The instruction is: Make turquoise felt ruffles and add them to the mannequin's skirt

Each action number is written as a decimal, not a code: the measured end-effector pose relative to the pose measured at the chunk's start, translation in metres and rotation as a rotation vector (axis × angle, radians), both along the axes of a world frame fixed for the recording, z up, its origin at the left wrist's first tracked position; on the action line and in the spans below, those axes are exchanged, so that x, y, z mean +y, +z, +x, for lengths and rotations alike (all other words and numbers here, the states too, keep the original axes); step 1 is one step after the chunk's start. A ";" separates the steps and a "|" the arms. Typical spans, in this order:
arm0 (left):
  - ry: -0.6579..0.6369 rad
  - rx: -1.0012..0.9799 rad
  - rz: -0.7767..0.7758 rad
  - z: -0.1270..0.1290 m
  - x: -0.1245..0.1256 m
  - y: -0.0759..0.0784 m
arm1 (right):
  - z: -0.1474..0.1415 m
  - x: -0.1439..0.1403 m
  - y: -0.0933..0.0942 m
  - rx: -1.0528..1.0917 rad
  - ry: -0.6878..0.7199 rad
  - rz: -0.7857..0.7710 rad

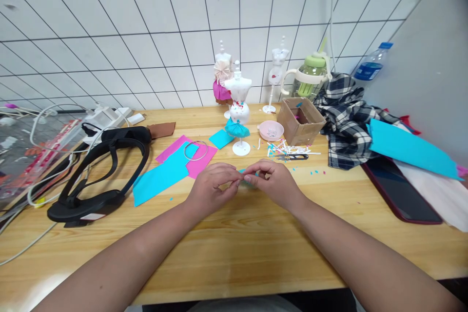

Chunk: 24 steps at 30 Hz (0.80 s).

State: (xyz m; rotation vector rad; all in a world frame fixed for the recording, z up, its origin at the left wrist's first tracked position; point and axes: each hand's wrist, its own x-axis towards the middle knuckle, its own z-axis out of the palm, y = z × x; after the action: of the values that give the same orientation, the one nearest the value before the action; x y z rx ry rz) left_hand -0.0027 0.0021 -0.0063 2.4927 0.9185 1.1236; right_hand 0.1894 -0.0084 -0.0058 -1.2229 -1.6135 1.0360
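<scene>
Both my hands meet over the middle of the table with their fingertips pinched. Between them is a small blue piece (250, 175), mostly hidden by the fingers; whether it is paper or cloth I cannot tell. My left hand (215, 184) grips its left end, and my right hand (273, 181) pinches it from the right. Just behind the hands stands a white mini dress form (239, 90) with a gathered blue skirt (237, 128) around its base. A blue square (221, 139) lies beside that stand.
Left are blue (164, 175) and pink sheets (201, 158), a metal ring (196, 151) and a black headset (106, 175). Behind stand two more dress forms (222, 78). Right are a pink dish (271, 130), thread snips (292, 157), scraps, a cardboard box (302, 124), checked cloth (343, 131) and a phone (402, 190).
</scene>
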 end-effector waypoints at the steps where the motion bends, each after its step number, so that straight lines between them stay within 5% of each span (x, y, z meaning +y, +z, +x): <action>1: -0.001 -0.002 0.005 0.000 0.000 0.000 | 0.001 0.000 0.000 -0.041 0.003 0.031; 9: -0.029 -0.012 -0.044 0.000 -0.001 -0.002 | 0.003 -0.004 0.005 -0.222 0.111 0.259; 18: 0.130 -0.038 -0.185 -0.004 0.002 -0.003 | 0.027 0.019 -0.007 0.204 -0.039 -0.179; 24: 0.172 -0.066 -0.291 -0.003 0.002 -0.001 | 0.032 0.032 -0.034 -0.275 -0.075 0.187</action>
State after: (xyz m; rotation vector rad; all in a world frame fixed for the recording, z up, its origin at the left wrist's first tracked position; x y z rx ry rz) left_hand -0.0054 0.0037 -0.0075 2.1653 1.2010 1.0301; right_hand 0.2212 0.0234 -0.0401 -1.3299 -1.8123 0.6750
